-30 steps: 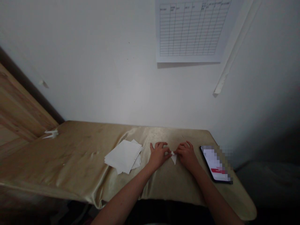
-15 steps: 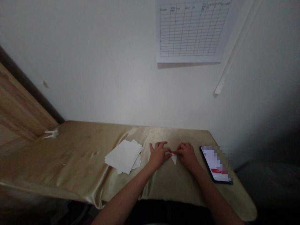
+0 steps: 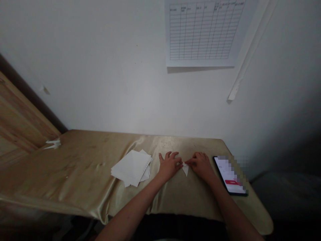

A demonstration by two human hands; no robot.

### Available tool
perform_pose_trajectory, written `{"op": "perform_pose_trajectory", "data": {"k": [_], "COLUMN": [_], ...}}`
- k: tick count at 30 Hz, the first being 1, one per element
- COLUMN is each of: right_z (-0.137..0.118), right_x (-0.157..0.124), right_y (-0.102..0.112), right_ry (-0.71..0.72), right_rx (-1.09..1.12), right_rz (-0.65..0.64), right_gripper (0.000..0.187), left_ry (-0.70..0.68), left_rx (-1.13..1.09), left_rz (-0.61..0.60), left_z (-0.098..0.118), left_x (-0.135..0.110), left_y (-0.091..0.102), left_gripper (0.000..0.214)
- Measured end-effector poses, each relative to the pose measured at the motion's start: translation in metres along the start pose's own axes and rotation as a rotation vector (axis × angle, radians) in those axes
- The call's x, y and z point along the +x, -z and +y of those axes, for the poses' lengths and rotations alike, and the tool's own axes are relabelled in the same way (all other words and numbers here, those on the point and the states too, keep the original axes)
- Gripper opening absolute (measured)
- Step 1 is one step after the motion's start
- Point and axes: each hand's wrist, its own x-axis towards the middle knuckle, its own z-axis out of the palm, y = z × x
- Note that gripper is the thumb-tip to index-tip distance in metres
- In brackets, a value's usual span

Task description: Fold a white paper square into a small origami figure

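A small folded piece of white paper (image 3: 185, 169), pointed toward me, lies on the gold tablecloth between my two hands. My left hand (image 3: 170, 165) pinches its left side with thumb and index finger, the other fingers spread. From the right, my right hand (image 3: 200, 164) grips the paper's upper right edge between thumb and index finger, its other fingers curled. The fingertips hide part of the paper's top. Left of my left hand lies a stack of white paper sheets (image 3: 131, 167), fanned unevenly.
A smartphone (image 3: 230, 179) with a lit screen rests near the table's right edge. White paper scraps (image 3: 53, 144) lie at the far left corner, beside a wooden panel (image 3: 22, 117). A printed table sheet (image 3: 200, 36) hangs on the wall behind the table (image 3: 82, 167).
The fingertips have drawn slightly apart at the top of the folded paper, so more of it shows. The whole view has shifted slightly; the stack and phone stay in place.
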Motion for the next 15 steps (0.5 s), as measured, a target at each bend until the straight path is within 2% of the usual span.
{"op": "perform_pose_trajectory", "data": {"k": [15], "right_z": [-0.0004], "right_x": [-0.0043], "right_y": [0.0051], "right_ry": [-0.038], "right_rx": [0.004], "right_rz": [0.071], "right_gripper": [0.01], "left_ry": [0.026], "left_rx": [0.003], "left_rz": [0.049], "left_z": [0.0022], "left_x": [-0.0042], "left_y": [0.0021], "left_gripper": [0.016]}}
